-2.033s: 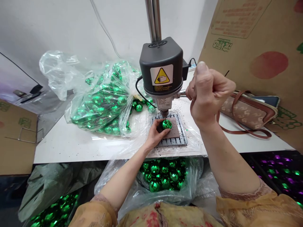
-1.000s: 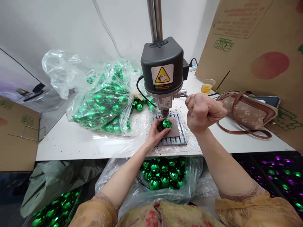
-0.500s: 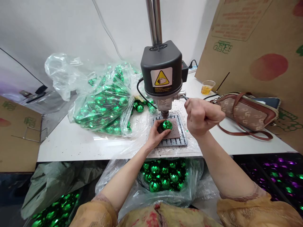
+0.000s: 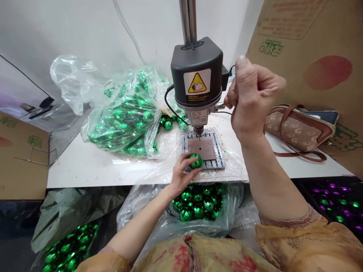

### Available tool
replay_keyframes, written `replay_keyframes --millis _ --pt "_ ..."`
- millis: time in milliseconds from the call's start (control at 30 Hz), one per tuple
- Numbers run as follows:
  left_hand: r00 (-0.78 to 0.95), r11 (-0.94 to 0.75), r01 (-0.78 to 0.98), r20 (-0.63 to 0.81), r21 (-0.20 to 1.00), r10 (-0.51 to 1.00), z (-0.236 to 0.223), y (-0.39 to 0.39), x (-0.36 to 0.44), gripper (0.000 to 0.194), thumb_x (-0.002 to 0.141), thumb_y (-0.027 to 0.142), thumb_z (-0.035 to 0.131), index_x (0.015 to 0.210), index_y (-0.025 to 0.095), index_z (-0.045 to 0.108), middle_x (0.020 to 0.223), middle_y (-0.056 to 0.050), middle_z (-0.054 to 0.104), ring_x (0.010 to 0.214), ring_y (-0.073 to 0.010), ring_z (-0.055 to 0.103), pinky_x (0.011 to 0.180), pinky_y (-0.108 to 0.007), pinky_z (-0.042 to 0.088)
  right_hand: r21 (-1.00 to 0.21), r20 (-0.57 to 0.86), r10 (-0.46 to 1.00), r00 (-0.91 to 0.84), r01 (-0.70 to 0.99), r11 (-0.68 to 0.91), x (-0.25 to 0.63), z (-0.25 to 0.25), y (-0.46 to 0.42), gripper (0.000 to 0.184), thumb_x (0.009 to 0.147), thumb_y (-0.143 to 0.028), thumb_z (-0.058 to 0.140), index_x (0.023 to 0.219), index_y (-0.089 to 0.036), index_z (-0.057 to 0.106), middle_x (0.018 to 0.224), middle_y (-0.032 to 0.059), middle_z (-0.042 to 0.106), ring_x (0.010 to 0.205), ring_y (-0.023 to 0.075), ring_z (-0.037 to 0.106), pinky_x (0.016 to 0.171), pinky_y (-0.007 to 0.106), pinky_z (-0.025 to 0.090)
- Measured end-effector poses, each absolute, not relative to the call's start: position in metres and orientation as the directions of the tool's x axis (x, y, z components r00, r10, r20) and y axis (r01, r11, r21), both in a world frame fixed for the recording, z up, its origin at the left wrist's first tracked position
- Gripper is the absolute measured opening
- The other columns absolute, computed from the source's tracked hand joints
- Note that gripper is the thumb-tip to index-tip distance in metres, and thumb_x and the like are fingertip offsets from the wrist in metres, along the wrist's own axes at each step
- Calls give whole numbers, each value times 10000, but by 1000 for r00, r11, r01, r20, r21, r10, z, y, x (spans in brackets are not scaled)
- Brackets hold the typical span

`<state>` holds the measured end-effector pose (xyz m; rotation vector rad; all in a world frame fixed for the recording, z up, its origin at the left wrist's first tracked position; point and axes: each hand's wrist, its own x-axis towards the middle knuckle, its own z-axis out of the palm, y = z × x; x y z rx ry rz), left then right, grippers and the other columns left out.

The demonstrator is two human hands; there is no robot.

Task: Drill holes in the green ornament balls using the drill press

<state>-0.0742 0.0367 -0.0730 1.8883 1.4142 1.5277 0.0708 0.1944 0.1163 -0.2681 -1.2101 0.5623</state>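
My left hand (image 4: 183, 172) has a shiny green faceted ball (image 4: 196, 161) between thumb and fingers, at the front left of the drill press base (image 4: 220, 162). Behind it, a brown board (image 4: 208, 148) with a small dark hole lies on the slotted base. Above the board stands the drill press (image 4: 197, 75), its chuck (image 4: 199, 130) and thin bit raised clear of it. My right hand (image 4: 252, 98) is closed in a raised fist at the machine's right, around the feed lever, which the fingers mostly hide.
A clear plastic bag (image 4: 121, 117) of green balls lies on the white table (image 4: 76, 166) at left. An open bag of green balls (image 4: 198, 206) sits below the front edge. A handbag (image 4: 300, 130) and a cardboard box (image 4: 306, 34) are at right. Dark shavings are scattered about.
My right fist has gone up with the lever, and the bit has lifted. My left hand has drawn the ball off the board toward me, baring the hole.
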Motion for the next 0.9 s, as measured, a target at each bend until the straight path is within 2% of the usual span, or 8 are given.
replay_keyframes --millis 133,233,400,500,600,700,767,900 --pt "343 -558 606 446 567 827 -94 -29 -75 450 907 350 760 1344 341 652 1372 -130 645 1165 -292 682 954 -409 572 -427 810 523 267 -343 837 71 119 195 642 795 -651 731 489 -215 372 440 -57 284 394 67 234 414 337 169" --pt "569 -567 744 109 354 815 -117 -68 -76 397 930 308 697 1325 324 665 1374 -148 660 1108 -325 688 934 -452 575 -412 818 504 276 -329 849 71 121 195 649 793 -664 721 490 -229 346 430 -61 285 381 75 232 442 350 219" --pt "417 -379 907 -269 183 868 -136 -103 -80 306 983 299 607 1278 293 688 1447 -100 636 1241 -315 644 1000 -437 557 -412 820 503 273 -327 850 70 121 195 646 799 -678 701 505 -223 349 437 -65 299 373 77 236 437 338 201" --pt "400 -365 904 -140 222 906 -130 -106 -85 333 961 369 650 1286 324 709 1397 -83 683 1257 -301 649 1054 -431 544 -416 809 519 277 -354 838 71 119 195 632 802 -632 739 500 -211 376 429 -62 305 375 75 239 426 329 159" --pt "399 -469 830 266 301 877 -109 -83 -98 346 942 275 658 1276 349 706 1267 -55 754 1173 -237 694 1017 -372 569 -434 796 535 283 -349 831 71 118 194 619 832 -589 740 504 -198 390 434 -61 325 388 64 253 431 304 165" --pt "159 -457 833 657 312 737 -76 -23 -122 297 937 152 601 1180 282 710 1086 -43 786 1047 -211 730 932 -363 602 -437 792 537 290 -345 831 71 116 193 617 861 -566 721 502 -191 386 436 -62 340 394 54 273 429 281 164" --pt "7 -343 871 688 352 725 -55 34 -145 282 970 148 539 1207 218 675 1092 -88 758 1035 -230 718 903 -392 595 -443 789 545 283 -353 824 71 116 193 604 867 -543 727 500 -195 395 437 -60 346 389 56 286 419 286 172" --pt "-292 15 866 482 499 826 -36 144 -187 350 887 55 555 1194 190 655 1198 -143 696 1084 -277 674 1007 -451 540 -440 791 543 283 -354 825 72 114 193 560 904 -457 728 506 -201 428 444 -49 368 390 73 299 412 316 187"
